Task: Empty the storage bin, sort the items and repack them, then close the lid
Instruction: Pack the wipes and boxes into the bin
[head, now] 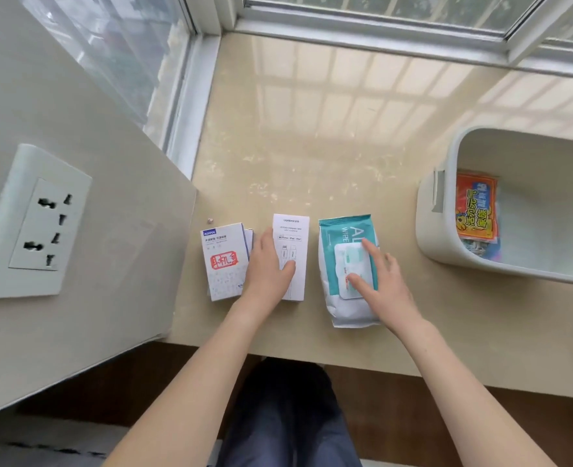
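Three items lie in a row on the beige sill (312, 156). At the left is a white box with a red stamp print (222, 261). In the middle lies a slim white cable box (293, 230), and my left hand (268, 267) rests flat on its left side, thumb on the box face. To the right lies a teal and white wipes pack (342, 257); my right hand (382, 281) presses on its lid flap with straight fingers. The white storage bin (436, 237) stands open at the right, with an orange snack packet (477, 210) and other colourful wrappers inside.
A wall with a white socket plate (35, 224) juts in at the left. Window frames (379, 32) border the sill at the back and left. A tiny pale object (210, 219) lies by the stamped box. My legs show below the sill's front edge.
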Demonstrator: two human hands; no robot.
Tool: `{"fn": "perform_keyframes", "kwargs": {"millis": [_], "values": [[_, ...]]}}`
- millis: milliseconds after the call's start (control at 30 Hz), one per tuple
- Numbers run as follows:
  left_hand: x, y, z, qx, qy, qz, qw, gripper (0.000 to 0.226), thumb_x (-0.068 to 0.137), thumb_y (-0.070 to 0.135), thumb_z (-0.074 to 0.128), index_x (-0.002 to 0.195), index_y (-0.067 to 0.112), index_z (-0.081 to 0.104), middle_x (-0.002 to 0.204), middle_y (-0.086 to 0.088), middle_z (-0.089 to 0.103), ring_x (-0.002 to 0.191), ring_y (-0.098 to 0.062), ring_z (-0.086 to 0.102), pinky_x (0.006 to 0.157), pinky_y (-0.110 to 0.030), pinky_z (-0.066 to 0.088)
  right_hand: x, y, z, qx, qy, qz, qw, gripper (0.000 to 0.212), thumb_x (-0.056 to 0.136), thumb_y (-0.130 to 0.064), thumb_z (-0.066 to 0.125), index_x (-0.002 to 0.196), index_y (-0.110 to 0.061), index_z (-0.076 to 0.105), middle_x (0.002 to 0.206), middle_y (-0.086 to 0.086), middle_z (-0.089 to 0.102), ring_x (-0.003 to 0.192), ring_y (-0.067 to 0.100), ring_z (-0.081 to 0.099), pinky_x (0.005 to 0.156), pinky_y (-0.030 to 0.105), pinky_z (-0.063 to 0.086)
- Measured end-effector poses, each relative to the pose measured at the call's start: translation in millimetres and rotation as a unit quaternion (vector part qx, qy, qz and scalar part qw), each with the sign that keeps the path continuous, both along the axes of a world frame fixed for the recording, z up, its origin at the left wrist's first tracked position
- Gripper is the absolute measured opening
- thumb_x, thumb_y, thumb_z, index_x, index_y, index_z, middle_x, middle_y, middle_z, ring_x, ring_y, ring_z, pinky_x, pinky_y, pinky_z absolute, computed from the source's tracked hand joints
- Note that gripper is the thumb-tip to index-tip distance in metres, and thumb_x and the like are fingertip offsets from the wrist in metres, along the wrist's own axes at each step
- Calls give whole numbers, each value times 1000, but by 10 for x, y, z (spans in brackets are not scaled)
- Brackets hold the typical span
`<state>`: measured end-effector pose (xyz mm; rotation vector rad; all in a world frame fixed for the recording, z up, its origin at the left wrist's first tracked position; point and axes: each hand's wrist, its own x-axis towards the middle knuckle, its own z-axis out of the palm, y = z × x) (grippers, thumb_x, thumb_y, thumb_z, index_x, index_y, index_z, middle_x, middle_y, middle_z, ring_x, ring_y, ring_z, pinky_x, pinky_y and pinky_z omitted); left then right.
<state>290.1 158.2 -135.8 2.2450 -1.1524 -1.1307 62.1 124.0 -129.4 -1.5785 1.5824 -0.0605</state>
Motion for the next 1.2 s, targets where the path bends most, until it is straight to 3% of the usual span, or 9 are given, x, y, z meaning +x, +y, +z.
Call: {"fn": "perform_keyframes", "kwargs": {"millis": [100,267,367,567,700,800,900,1033,1200], "values": [[-19,-41,-105,9,16,13,1000,72,86,16,61,147,16,22,139,-5,40,129,-23,41,102,-45,42,12,-28,-54,24,-58,-26,998,69,87,-47,63,137,-66,20,143,-5,42,127,17,43,107,48,38],[-70,1,-104,1,77,50,996,70,90,17,57,146,29,17,127,2,49,107,-15,51,84,-31,45,28,-16,-98,37,-53,-41,997,72,83,-54,63,136,-70,16,137,1,49,122,27,48,103,53,41],[-101,38,-118,0,94,64,994,69,90,20,58,142,37,17,122,5,55,101,-18,58,81,-35,51,69,5,-90,33,-68,-59,995,71,83,-53,65,135,-69,19,140,-2,47,126,24,46,106,50,40],[-206,41,-162,15,174,152,973,63,88,17,64,142,23,33,122,11,56,112,-12,56,93,-32,46,123,16,-88,39,-84,-96,991,73,80,-50,70,132,-68,23,135,-4,50,120,21,48,104,45,41],[-175,54,-218,42,222,152,962,54,87,23,66,136,24,43,116,14,60,109,-9,59,82,-27,48,121,14,-94,45,-110,-112,987,73,81,-46,72,131,-68,25,131,-16,54,117,22,54,103,46,44],[-175,78,-193,41,236,132,962,53,87,24,63,135,32,42,114,24,60,107,-2,58,80,-24,46,120,44,-108,50,-149,-144,977,76,81,-33,76,133,-63,28,125,-31,50,116,10,55,101,41,46],[-180,82,-170,37,250,130,959,54,89,20,57,138,35,39,117,17,63,103,-1,59,73,-20,46,106,74,-127,50,-186,-171,966,79,81,-21,77,135,-57,31,125,-39,45,115,-5,52,99,32,47],[-181,104,-163,33,262,136,955,52,89,19,60,133,38,40,116,8,67,102,-6,62,65,-11,47,86,68,-148,48,-206,-178,961,80,80,-17,77,136,-53,32,127,-39,44,118,-8,50,99,27,46],[-148,169,-164,26,277,125,952,59,85,26,70,133,44,40,119,6,65,110,-9,60,80,-26,54,38,75,-109,38,-227,-182,956,80,79,-15,79,136,-50,35,130,-36,45,118,-9,49,94,20,46]]}}
